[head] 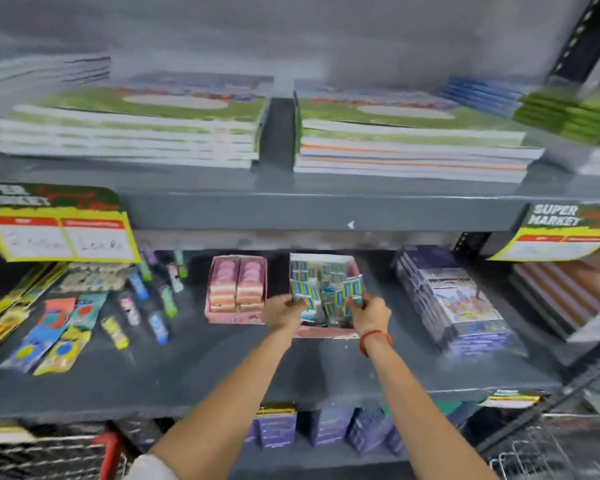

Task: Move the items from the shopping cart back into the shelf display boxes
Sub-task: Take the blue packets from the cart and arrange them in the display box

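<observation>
both hands, left hand and right hand, grip small blue packets over the display box, already fairly full; the cart's contents are too blurry to judge.

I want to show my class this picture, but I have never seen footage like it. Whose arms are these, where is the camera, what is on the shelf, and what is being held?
There is no machine here. A person wears a camera on the head, so you look down along their own two bare arms. The left hand and right hand each grip small blue-and-white packets over an open display box full of the same packets, on a grey shelf. Beside it stands a pink box of pink items, with loose tubes to the left and purple packs to the right. Stacked notebooks lie on the shelf above. The picture is blurred, so labels cannot be read.
</observation>
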Available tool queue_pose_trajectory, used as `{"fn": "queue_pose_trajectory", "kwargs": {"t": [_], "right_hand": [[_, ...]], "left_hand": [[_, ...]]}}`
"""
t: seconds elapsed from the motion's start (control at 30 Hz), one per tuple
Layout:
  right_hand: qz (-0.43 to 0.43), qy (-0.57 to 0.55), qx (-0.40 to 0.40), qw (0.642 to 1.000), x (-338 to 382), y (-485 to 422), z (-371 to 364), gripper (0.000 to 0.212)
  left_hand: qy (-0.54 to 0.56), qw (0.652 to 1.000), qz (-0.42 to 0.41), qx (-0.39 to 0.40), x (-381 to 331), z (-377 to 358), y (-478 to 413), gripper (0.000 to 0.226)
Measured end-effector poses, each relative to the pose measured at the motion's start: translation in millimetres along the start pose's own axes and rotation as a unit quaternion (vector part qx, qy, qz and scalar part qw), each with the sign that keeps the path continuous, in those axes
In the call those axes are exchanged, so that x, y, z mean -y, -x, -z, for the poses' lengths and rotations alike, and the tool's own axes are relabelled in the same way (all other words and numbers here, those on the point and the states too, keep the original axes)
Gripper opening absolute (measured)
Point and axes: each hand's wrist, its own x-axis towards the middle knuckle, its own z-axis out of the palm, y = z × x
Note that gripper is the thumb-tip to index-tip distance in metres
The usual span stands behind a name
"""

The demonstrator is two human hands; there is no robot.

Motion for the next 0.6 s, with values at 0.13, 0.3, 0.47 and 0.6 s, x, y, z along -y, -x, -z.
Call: {"fn": "queue_pose_trajectory", "kwargs": {"t": [0.13,0.3,0.47,0.6], "right_hand": [[-0.010,0.033,0.014,0.999,3,-2,-7,0.024],[0.009,0.090,0.036,0.995,4,-2,-16,0.024],[0.029,0.191,-0.018,0.981,2,9,-28,0.031],[0.065,0.258,-0.035,0.963,-4,15,-34,0.037]], "left_hand": [[-0.124,0.991,-0.045,0.001,-2,-2,-6,0.015],[-0.252,0.954,-0.161,0.006,-3,3,-1,0.021],[-0.355,0.907,-0.227,-0.005,-2,10,5,0.025],[-0.433,0.865,-0.254,-0.004,4,8,9,0.035]]}}
